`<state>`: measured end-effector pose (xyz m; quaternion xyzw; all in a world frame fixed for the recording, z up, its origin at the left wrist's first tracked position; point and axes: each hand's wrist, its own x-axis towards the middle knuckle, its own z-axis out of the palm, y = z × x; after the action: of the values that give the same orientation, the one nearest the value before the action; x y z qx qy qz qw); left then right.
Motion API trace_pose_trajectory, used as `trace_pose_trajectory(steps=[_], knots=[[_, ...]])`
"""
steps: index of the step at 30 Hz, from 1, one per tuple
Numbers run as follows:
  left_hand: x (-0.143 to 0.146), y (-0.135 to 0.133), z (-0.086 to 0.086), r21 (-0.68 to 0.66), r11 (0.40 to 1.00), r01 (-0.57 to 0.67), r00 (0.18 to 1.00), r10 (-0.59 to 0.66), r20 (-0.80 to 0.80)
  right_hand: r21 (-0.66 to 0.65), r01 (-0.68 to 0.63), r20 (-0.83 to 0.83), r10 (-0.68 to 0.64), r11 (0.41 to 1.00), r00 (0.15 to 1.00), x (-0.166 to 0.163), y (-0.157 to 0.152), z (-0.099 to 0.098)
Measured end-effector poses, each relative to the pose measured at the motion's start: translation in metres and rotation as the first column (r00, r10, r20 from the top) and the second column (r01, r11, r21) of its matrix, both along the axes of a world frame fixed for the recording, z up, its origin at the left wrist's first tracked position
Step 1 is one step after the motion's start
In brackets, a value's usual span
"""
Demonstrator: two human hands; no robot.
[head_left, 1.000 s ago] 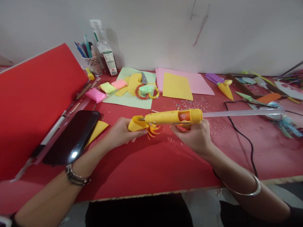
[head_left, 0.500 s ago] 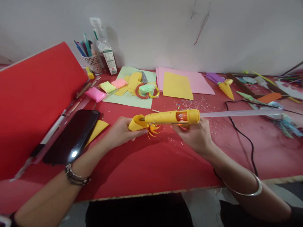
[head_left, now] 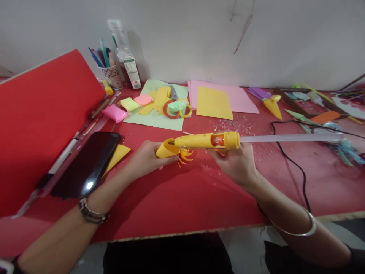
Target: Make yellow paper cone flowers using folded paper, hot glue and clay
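My right hand (head_left: pixel 235 161) grips a yellow hot glue gun (head_left: pixel 196 141) held level, its nozzle pointing left. A long clear glue stick (head_left: pixel 288 137) sticks out of the gun's back end. Between the fingers of my left hand (head_left: pixel 146 159) is a rolled yellow paper cone (head_left: pixel 166 149), its opening facing up. The gun's metal tip is at the cone's rim; whether it touches the paper I cannot tell. Thin curled yellow paper strips (head_left: pixel 186 156) hang by the cone, under the gun.
A phone (head_left: pixel 88 163) lies left over a yellow paper piece (head_left: pixel 116 158). Behind are scissors (head_left: pixel 171 114), clay packets (head_left: pixel 115 113), yellow paper (head_left: pixel 213 102), a glass bottle (head_left: pixel 129 64) and a pen cup (head_left: pixel 112 77). A black cord (head_left: pixel 293 169) and a purple-and-yellow paper flower (head_left: pixel 272 108) lie right.
The paper cone in my left hand has tilted slightly and shifted a little to the right against the gun's tip. The glue gun is almost still.
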<state>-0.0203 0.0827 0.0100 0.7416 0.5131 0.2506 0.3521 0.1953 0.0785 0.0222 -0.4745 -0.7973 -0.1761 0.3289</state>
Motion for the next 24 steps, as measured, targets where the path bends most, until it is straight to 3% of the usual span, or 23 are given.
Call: trace_pose_trajectory(steps=[24], knots=[[0.0007,-0.0012,0.0018,0.054,0.999,0.005,0.999,-0.003,-0.032,-0.220,0.019,-0.076,-0.037,0.975,0.996,-0.0032,-0.0007,0.0032]])
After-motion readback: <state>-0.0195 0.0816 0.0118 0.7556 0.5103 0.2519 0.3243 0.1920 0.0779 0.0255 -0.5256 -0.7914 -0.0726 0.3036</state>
